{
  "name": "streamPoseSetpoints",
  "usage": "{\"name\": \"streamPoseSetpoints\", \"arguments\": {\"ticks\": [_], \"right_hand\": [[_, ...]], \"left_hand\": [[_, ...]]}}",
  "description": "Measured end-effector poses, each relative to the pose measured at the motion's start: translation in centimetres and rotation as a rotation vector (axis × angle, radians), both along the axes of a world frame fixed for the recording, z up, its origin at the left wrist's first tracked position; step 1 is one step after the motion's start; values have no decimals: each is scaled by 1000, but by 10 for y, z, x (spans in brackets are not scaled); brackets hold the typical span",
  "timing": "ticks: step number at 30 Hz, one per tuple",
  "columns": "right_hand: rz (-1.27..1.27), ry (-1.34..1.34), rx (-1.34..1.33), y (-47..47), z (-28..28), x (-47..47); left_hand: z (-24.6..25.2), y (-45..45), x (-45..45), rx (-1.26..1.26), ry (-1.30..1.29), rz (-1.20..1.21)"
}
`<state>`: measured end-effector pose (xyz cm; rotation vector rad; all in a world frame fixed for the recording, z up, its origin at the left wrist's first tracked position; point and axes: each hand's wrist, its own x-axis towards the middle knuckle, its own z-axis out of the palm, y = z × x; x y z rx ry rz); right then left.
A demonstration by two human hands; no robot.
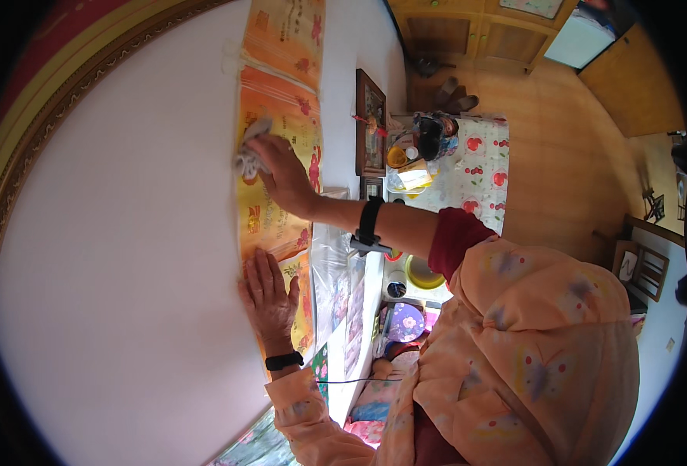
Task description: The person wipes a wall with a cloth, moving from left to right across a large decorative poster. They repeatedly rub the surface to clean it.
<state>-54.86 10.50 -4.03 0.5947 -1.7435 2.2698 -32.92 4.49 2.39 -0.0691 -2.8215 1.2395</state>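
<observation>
A row of orange and yellow paper certificates [273,218], bearing writing and red floral prints, is fixed along the white wall. My right hand [285,177] is shut on a crumpled greyish cloth [250,152], which rests against one sheet near its edge. Under my fingers part of the cloth and of the print is hidden. Closer to my body, my left hand [269,297] lies flat on the sheets where two of them meet. Its thumb stands apart, and it holds nothing. Both wrists carry black bands.
A dark wooden picture frame [371,122] hangs beside the certificates. Below, a table with a fruit-print tablecloth [477,145] carries a tray [404,185], a patterned bag [435,135] and a yellow-rimmed basin [424,274]. An ornate frame [81,73] borders the wall. Shoes [454,96] lie near a wooden cabinet [477,38].
</observation>
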Motion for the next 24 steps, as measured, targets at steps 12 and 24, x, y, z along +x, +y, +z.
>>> {"name": "streamPoseSetpoints", "arguments": {"ticks": [12,24], "right_hand": [[-248,-85,18,-23,7,-83],[-50,-551,114,-5,-67,-46]], "left_hand": [[-3,-2,2,-16,7,19],[-3,-1,-1,0,19,11]]}}
